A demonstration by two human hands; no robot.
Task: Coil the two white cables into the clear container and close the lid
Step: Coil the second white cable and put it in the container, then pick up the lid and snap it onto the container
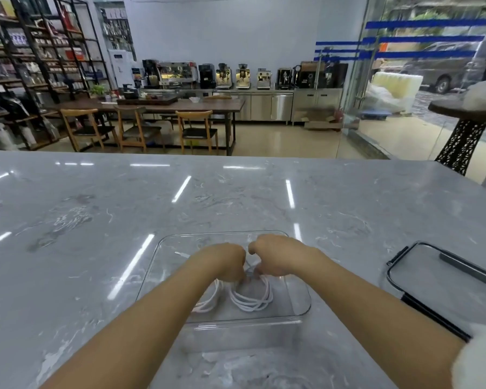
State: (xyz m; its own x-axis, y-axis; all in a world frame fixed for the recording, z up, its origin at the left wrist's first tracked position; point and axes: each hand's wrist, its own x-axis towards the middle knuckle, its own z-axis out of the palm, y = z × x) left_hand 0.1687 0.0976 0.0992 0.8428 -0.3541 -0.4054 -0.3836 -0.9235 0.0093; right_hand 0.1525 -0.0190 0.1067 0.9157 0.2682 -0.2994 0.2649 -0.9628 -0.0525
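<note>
A clear rectangular container point(163, 265) stands on the grey marble counter close to me. Inside it lie white cables: one coiled loop point(253, 300) in the middle and another loop point(211, 300) to its left, partly behind my left forearm. A white plug end point(180, 254) lies near the container's far left. Both hands reach into the container with fingers curled down. My left hand point(225, 261) and my right hand point(275, 255) meet over the top of the coil and hold cable strands there. The fingertips are hidden. The lid point(429, 273), clear with dark clips, lies flat to the right.
The marble counter point(96, 220) stretches wide to the left and beyond the container. Past its far edge are a wooden table with chairs point(152, 119), shelves, coffee machines and a glass wall. A dark round stand point(466, 130) rises at the far right.
</note>
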